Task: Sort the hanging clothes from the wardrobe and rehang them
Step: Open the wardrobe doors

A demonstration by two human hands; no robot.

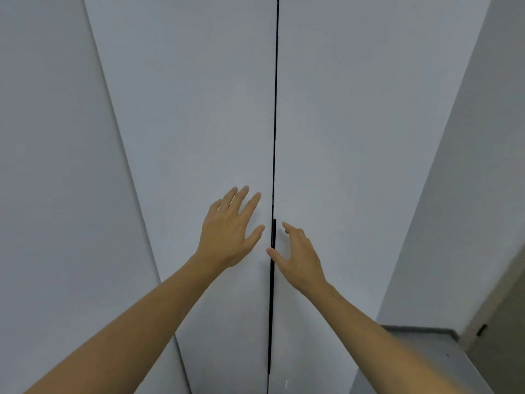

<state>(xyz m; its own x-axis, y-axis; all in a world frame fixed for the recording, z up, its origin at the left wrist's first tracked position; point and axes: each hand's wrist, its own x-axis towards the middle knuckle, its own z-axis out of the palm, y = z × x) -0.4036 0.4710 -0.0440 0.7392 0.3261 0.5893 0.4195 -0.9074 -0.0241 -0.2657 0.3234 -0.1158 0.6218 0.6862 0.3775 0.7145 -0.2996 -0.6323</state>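
The task looks barely begun: both wardrobe doors (199, 109) are closed, meeting at a dark seam (275, 123), so the clothes are hidden inside. The left hand (227, 231) is spread, fingers straight, over the left door; the right hand (298, 257) reaches loosely open toward the black handle strip (274, 237), holding nothing. Opening, sorting and rehanging all remain.

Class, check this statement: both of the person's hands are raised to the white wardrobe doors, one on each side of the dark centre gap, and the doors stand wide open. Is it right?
Not quite. The head view shows the left hand and right hand either side of the dark centre gap, as stated, but the white wardrobe doors are closed, with only a thin line between them; no clothes are visible yet.
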